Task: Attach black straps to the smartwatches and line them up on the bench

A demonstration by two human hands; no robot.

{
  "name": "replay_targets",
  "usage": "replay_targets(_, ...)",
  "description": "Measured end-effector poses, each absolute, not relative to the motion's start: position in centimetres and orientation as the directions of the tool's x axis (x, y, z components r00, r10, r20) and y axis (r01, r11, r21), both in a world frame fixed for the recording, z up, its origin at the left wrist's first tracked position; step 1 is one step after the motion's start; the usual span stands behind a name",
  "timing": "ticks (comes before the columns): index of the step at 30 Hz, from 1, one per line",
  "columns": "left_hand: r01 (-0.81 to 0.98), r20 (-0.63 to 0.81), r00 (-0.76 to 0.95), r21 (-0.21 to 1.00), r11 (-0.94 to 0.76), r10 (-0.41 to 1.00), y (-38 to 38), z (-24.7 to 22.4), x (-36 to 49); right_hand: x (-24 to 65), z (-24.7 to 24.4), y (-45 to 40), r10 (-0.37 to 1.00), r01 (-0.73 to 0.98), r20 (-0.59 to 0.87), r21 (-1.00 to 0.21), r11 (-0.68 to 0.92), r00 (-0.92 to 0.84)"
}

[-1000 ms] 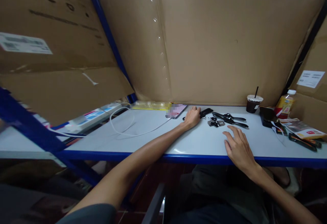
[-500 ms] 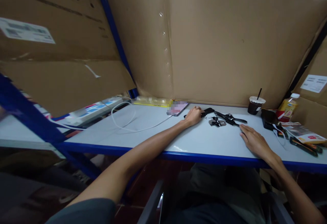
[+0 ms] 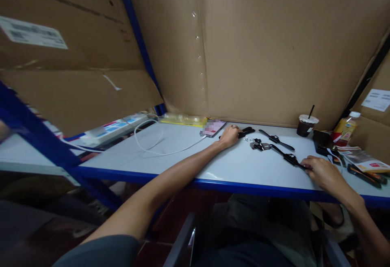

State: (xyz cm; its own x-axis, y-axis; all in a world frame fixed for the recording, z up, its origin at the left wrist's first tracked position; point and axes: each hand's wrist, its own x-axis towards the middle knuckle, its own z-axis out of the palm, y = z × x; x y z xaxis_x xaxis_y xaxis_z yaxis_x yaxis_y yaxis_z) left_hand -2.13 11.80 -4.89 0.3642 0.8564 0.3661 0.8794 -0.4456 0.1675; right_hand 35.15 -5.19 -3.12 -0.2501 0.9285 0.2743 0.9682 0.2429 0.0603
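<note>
My right hand point(image 3: 326, 174) is closed at the near end of a black spokeshave point(image 3: 289, 158), pinching its handle between thumb and fingers just above the table. Behind it lies a second black spokeshave point(image 3: 276, 138), apart from the first. My left hand point(image 3: 230, 136) is curled over black handled pieces point(image 3: 248, 131), whose ends stick out on both sides of it; the fingers hide their middle. Between the hands sits a small group of dark metal plates and black caps point(image 3: 258, 145). A few small shiny screws point(image 3: 246, 138) lie beside my left fingers.
A phone point(image 3: 215, 128) on a white cable point(image 3: 170, 153) lies left of my left hand. At right stand a lidded drink cup point(image 3: 306, 126), a juice bottle point(image 3: 346, 128), a packet point(image 3: 362, 159) and dark tools point(image 3: 364, 176). Cardboard point(image 3: 258, 55) walls the back.
My right hand has moved right and toward me and closed on one spokeshave's handle, drawing it away from the other spokeshave. My left hand stays nearly where it was.
</note>
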Motion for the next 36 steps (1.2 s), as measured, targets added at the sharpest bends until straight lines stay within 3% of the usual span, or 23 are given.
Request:
replay_targets(7,0.876,0.399,0.341,0.195,-0.442,0.851,11.0,-4.1,-1.9,34.0,-2.6,-5.6,0.879,0.902,0.262,-0.063,0.426,-0.397)
replay_targets(11,0.824,0.484,0.373,0.218,-0.522,0.791,8.9,-2.5,-0.8,31.3,-3.5,-5.8,0.821,0.848,0.361,-0.131,0.514,-0.442)
replay_targets(13,0.751,0.451,0.466,0.253,-0.609,0.761,7.0,-1.9,-0.1,29.5,-4.1,-6.1,0.791,0.832,0.43,-0.143,0.536,-0.435)
replay_targets(17,0.618,0.295,0.712,0.17,-0.768,0.638,3.0,-1.7,1.4,25.7,-5.1,-7.2,0.721,0.848,0.537,-0.018,0.53,-0.439)
replay_targets(19,0.6,0.239,0.751,0.142,-0.787,0.616,1.7,-2.0,2.0,24.2,-5.4,-7.8,0.695,0.861,0.564,0.06,0.505,-0.447)
replay_targets(25,0.668,0.2,0.722,0.049,-0.742,0.663,0.8,-2.1,2.7,22.8,-6.2,-8.2,0.663,0.864,0.617,0.058,0.5,-0.425)
replay_targets(31,0.745,0.2,0.628,0.128,-0.655,0.752,0.4,-2.2,3.3,22.9,-5.9,-8.1,0.657,0.88,0.623,0.113,0.461,-0.425)
replay_targets(36,0.778,0.201,0.595,0.099,-0.62,0.778,0.1,-2.1,3.9,22.2,-5.8,-8.3,0.636,0.874,0.633,0.143,0.465,-0.442)
